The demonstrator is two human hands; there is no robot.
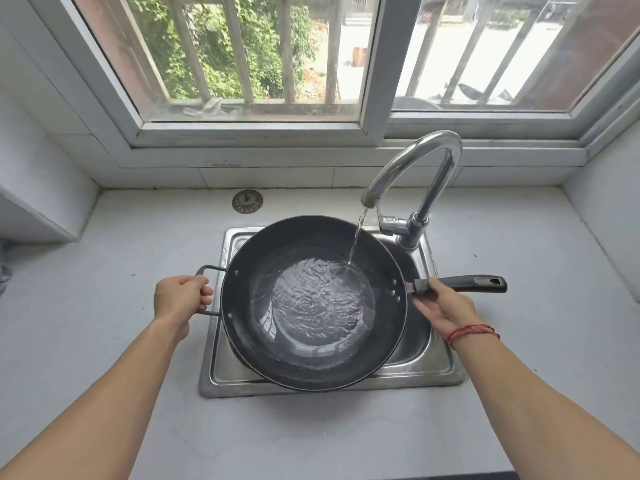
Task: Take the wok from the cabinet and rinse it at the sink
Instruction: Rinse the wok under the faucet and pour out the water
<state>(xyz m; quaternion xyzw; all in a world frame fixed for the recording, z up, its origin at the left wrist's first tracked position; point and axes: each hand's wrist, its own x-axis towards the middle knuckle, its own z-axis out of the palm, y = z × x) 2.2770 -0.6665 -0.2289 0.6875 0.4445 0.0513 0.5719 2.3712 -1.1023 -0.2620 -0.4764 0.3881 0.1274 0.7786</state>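
Left hand (pixel 181 299) is wrapped round the thin metal loop handle (pixel 205 269) of the wok (pixel 263 244). The base of the long black handle (pixel 467 284) is grasped by the right hand (pixel 440 310), with the thumb on top and the fingers beneath. A red string bracelet (pixel 471 331) is worn on the right wrist.

The wok is held over the sink (pixel 221 375), and most of the basin is covered by it. The sink is set into a pale, matte countertop (pixel 104 254) below a white-framed sliding window (pixel 249 129); bars and greenery are seen outside. A round perforated strainer (pixel 247 201) is laid on the counter behind the sink.

The sink is made of brushed steel with a raised rectangular rim. The faucet (pixel 426 161) is chromed and arched into a gooseneck.

The wok is round, dark and shallow-walled, with rivets visible at both handles. A stream of water (pixel 356 244) is delivered from the spout onto the right side of the bowl, where a rippled pool is collected.
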